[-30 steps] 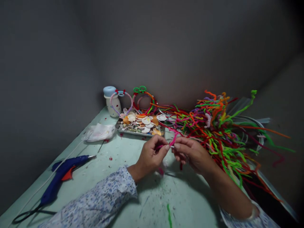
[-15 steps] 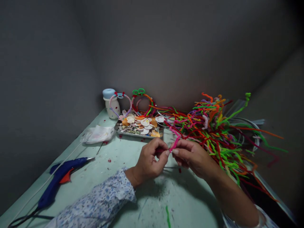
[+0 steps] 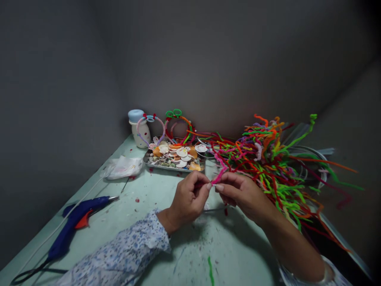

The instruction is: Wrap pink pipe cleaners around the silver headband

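Note:
Above the pale green table (image 3: 154, 194), my left hand (image 3: 187, 200) and my right hand (image 3: 242, 194) meet fingertip to fingertip. Both pinch a pink pipe cleaner (image 3: 220, 169) that sticks up and back from between them. A thin grey band (image 3: 212, 209), which looks like a headband, shows just under my hands; whether a hand holds it I cannot tell. A big heap of pipe cleaners (image 3: 268, 159) in several colours lies just right of my right hand.
A metal tray of seashells (image 3: 174, 157) sits behind my hands, with two decorated headbands (image 3: 166, 127) and a white bottle (image 3: 138, 127) beyond it by the wall. A blue glue gun (image 3: 76, 220) with its cord lies at left, near a crumpled plastic bag (image 3: 123, 167).
My hands have stayed together on the pink pipe cleaner, working it slightly; its free end has shifted a little. The view has wobbled a bit.

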A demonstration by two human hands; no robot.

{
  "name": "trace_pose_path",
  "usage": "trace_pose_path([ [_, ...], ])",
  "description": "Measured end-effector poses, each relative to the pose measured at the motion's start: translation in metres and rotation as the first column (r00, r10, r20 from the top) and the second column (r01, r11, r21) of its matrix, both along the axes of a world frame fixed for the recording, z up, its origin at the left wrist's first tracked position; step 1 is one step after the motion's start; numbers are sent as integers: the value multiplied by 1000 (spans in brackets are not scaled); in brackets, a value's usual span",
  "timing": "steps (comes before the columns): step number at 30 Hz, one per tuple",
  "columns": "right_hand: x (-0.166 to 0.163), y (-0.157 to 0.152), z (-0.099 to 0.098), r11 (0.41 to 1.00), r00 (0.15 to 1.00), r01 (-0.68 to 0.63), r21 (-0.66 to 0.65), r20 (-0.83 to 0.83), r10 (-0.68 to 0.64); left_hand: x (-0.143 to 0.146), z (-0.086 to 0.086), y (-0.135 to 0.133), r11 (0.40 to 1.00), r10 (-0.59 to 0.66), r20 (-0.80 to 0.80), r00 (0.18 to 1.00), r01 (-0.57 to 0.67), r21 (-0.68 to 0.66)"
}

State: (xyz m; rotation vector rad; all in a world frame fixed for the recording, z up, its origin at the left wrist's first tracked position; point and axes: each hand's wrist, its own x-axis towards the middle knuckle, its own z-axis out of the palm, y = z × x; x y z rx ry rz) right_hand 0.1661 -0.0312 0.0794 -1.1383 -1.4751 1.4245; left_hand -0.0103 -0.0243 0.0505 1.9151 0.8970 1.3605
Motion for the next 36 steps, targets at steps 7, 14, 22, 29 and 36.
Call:
trace_pose_path([
  [7,-1,2,-5,1000,1000,-2,2,-11,2,0,-1,-1,1000,10,-1,1000,-10,-20],
  [14,-1,1,-4,998,999,28,61,19,-30,1,2,-2,998,19,2,1000,-19,-63],
  [22,-3,1,-3,986,994,65,153,77,-77,3,4,-2,991,18,5,1000,-18,-132],
  [29,-5,1,-3,967,978,87,241,165,-129,4,4,0,982,26,-11,1000,-28,-185],
  [36,-8,1,-3,958,959,111,265,224,-173,6,5,1,972,35,-24,999,-40,-232],
])
